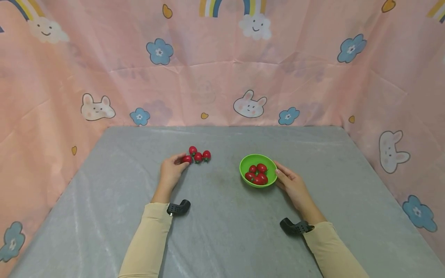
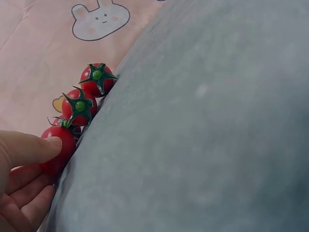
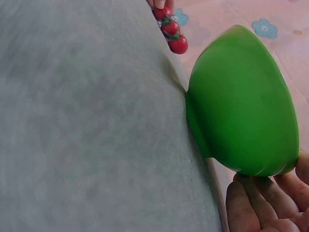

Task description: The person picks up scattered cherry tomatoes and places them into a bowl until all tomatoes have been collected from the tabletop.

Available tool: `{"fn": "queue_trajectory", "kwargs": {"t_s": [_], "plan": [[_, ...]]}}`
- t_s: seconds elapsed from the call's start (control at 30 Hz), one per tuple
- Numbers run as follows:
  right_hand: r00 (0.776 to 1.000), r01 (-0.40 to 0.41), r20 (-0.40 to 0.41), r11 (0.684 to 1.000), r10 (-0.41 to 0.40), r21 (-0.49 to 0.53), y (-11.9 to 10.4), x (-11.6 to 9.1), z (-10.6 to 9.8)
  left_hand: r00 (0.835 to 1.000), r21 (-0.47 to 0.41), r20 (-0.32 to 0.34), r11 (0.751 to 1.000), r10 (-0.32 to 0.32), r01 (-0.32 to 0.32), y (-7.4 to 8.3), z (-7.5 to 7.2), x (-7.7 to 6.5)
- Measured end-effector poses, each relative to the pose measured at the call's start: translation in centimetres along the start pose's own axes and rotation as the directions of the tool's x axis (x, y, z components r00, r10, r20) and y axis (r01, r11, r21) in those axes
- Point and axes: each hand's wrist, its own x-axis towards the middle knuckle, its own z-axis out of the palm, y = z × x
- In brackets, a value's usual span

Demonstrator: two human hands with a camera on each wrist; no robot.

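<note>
My left hand [image 1: 171, 172] pinches a red cherry tomato [image 2: 59, 147] between thumb and fingers, low at the table surface. Right against it is a small cluster of cherry tomatoes [image 1: 198, 157] with green star-shaped stems; in the left wrist view one is partly hidden behind the others. Over to the right, a green bowl [image 3: 241, 101] stands on the table with several cherry tomatoes [image 1: 262, 168] inside. My right hand [image 1: 292, 185] holds the bowl's right side, thumb at the rim and fingers against the outer wall.
A grey cloth covers the table [image 1: 215, 224]. Pink curtain [image 1: 208, 77] printed with rabbits, flowers and clouds borders the back and both sides. Each wrist wears a black camera mount [image 1: 179, 207], close above the tabletop.
</note>
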Motion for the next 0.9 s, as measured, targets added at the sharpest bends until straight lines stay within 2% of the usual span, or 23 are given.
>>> {"fn": "queue_trajectory", "kwargs": {"t_s": [0.2,0.9], "plan": [[1.000,-0.003,0.004,1.000,0.003,-0.006,-0.09,-0.10,-0.04,1.000,0.055,0.007,0.998,0.014,-0.015,-0.08,0.09,0.13],[1.000,-0.011,-0.001,0.999,0.011,-0.041,-0.15,-0.35,-0.03,0.999,0.070,-0.004,0.996,0.048,-0.048,-0.18,0.34,-0.02]]}}
